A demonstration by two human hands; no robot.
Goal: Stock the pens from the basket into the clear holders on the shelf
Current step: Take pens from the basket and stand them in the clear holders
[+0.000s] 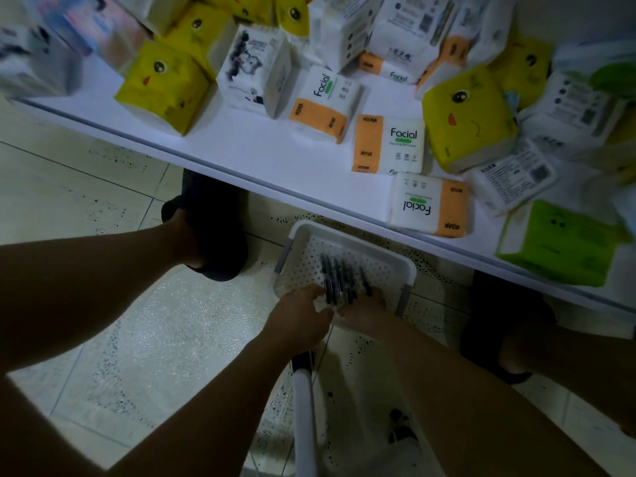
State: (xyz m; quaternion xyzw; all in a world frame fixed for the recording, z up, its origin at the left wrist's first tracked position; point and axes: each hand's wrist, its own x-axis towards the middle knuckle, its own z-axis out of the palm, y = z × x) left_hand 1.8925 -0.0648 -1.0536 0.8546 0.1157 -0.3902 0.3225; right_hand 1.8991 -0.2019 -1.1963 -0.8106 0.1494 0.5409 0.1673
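The left hand [303, 316] and right hand [365, 309] meet in the basket [347, 235], with the pens [339, 280] lying between them and just beyond their fingers. The left curls on the near ends, the right's grip cannot be told, and the shelf [241, 146] lies farther off.

One basket [347, 239] down on the floor, white. In it, counting now: four dark pens [339, 277] I can pick out, maybe a fifth, but they're bunched and blurred. Two hands at it, my left hand [299, 315] and my right hand [364, 311]. Up on the shelf [261, 149]: Facial packs [389, 144] with orange bands, four I can read. Yellow packs [161, 87] with faces, two in full towards the front edge, more cropped at the back, so no firm tally. One bright green pack [557, 242] at the front edge. Two dark slippers [210, 228] on the floor.
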